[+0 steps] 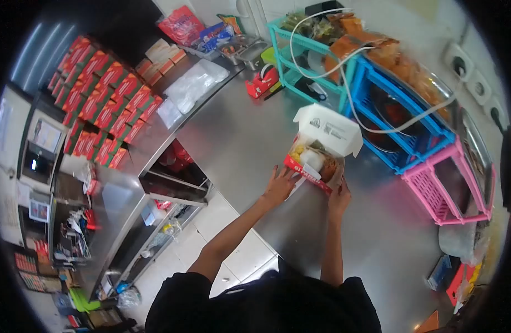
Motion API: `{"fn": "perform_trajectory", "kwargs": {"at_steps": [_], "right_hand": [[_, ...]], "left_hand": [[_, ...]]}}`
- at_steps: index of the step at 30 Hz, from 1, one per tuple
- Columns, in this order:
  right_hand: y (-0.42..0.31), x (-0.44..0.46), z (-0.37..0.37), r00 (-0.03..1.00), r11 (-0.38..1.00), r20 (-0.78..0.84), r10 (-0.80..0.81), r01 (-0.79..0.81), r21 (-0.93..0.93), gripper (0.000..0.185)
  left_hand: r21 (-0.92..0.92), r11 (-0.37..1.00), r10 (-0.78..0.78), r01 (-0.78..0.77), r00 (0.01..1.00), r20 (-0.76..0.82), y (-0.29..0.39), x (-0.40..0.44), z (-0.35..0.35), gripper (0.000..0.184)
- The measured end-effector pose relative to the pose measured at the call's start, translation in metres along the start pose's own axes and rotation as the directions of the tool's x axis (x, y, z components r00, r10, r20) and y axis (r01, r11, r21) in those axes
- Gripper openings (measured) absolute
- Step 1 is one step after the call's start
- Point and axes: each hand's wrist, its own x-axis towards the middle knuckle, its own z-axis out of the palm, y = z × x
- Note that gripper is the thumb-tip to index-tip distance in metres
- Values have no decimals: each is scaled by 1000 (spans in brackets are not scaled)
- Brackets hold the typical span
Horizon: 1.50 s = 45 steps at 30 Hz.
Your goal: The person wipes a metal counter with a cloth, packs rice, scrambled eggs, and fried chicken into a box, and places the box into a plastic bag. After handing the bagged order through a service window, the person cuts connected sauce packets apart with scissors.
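A red and white cardboard meal box (301, 166) sits on the steel counter, its printed white lid (328, 131) tipped back. Inside are white rice (311, 161), a brown fried piece (329, 170), something yellow (301, 151) and some green leaves. My left hand (280, 186) grips the box's near left side, with a thin white strip by its fingers whose kind I cannot make out. At the near right corner, my right hand (339, 198) has its fingers closed on the box edge.
Teal (308, 77), blue (397, 125) and pink (441, 180) baskets line the wall, a white cable (352, 105) looping over them. Further left are a red tape dispenser (262, 82), clear plastic bags (195, 83) and stacked red boxes (102, 91). The steel counter (222, 130) ends beside a tiled floor.
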Motion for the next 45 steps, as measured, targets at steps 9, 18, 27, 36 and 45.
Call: {"fn": "perform_trajectory", "kwargs": {"at_steps": [9,18,27,36,45], "right_hand": [[-48,18,64,964,995,-248,95,-93,17,37],[-136,-22,89,889,966,-382,254,-212,147,23],[-173,-67,185,934,920,172,314,-344,190,21],[-116,-60,179,844,865,-400,359,-140,481,15],[-90,-55,206,807,922,-468,359,-229,312,14]], "left_hand": [[-442,896,-163,-44,893,-420,-150,95,-4,10],[-51,981,-191,185,969,-158,-276,223,22,26],[-626,628,349,-462,887,-304,-236,14,-21,14],[-624,565,528,-539,818,-228,-176,41,0,26],[-457,670,550,-585,805,-224,-181,28,8,24]]}}
